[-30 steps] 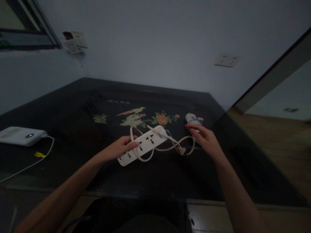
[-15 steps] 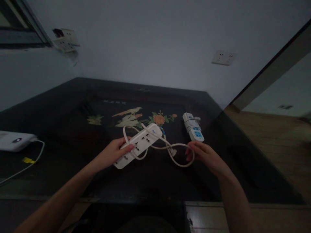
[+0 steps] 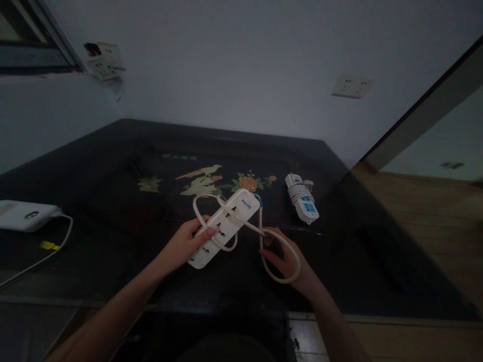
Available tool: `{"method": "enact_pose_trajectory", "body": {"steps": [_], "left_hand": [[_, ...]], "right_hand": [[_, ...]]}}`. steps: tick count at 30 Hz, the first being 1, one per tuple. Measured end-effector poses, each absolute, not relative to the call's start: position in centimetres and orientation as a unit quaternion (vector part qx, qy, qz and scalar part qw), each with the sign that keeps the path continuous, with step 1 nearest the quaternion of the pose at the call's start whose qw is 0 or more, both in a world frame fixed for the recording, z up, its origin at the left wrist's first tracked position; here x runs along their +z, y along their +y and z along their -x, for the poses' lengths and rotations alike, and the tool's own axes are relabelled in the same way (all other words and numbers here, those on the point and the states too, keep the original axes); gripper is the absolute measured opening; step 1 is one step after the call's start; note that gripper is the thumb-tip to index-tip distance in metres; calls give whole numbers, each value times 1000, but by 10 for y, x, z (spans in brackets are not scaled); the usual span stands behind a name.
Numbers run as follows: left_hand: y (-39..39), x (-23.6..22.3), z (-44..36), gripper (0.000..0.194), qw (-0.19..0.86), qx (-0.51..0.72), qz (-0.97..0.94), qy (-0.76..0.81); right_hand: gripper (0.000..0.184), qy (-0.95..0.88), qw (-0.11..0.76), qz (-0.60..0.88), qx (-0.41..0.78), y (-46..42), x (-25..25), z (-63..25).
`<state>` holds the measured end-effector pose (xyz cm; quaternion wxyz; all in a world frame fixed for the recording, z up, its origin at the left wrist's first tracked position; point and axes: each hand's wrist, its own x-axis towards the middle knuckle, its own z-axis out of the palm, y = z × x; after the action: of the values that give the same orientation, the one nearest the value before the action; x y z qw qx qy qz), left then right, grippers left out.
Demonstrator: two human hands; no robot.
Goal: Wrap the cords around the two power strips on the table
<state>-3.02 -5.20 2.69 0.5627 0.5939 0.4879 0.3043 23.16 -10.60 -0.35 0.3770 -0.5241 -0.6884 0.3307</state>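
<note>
A white power strip [image 3: 226, 226] with several sockets is held over a black table [image 3: 113, 201]. My left hand [image 3: 186, 244] is closed round its near end, thumb on top. A cream cord [image 3: 281, 264] loops over the strip and runs down to my right hand [image 3: 287, 259], which holds the plug end with the loop hanging round its fingers. A second, smaller power strip [image 3: 302, 198] with its cord wound round it and blue sockets lies on the table to the right of both hands.
The table top bears a painted bird and flowers [image 3: 211, 181]. A white box [image 3: 24, 215] with a cable [image 3: 56, 241] lies at the left edge. Wall sockets [image 3: 351, 85] are on the far wall, another wall socket set [image 3: 101, 63] at the left corner. Wooden floor [image 3: 426, 211] lies right.
My right hand came away from the small wound strip, took the loose cord loop and drew it left and nearer. The strip in my left hand tilted up slightly.
</note>
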Motion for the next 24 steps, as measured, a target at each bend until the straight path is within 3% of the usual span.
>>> {"method": "enact_pose_trajectory", "body": {"steps": [3, 10, 14, 18, 24], "left_hand": [[-57, 22, 28, 46, 619, 336, -519, 485], [-65, 8, 31, 67, 767, 384, -347, 379], [-61, 5, 35, 68, 766, 441, -321, 340], [-60, 2, 41, 70, 770, 415, -338, 346], [-60, 5, 56, 55, 783, 409, -296, 363]], "right_hand": [[15, -734, 355, 512, 269, -103, -6, -227], [31, -713, 279, 554, 327, -115, 14, -244], [30, -685, 278, 601, 305, -124, 13, -260], [29, -647, 260, 680, 227, -130, 11, -287], [34, -579, 229, 770, 138, -147, 10, -338]]}}
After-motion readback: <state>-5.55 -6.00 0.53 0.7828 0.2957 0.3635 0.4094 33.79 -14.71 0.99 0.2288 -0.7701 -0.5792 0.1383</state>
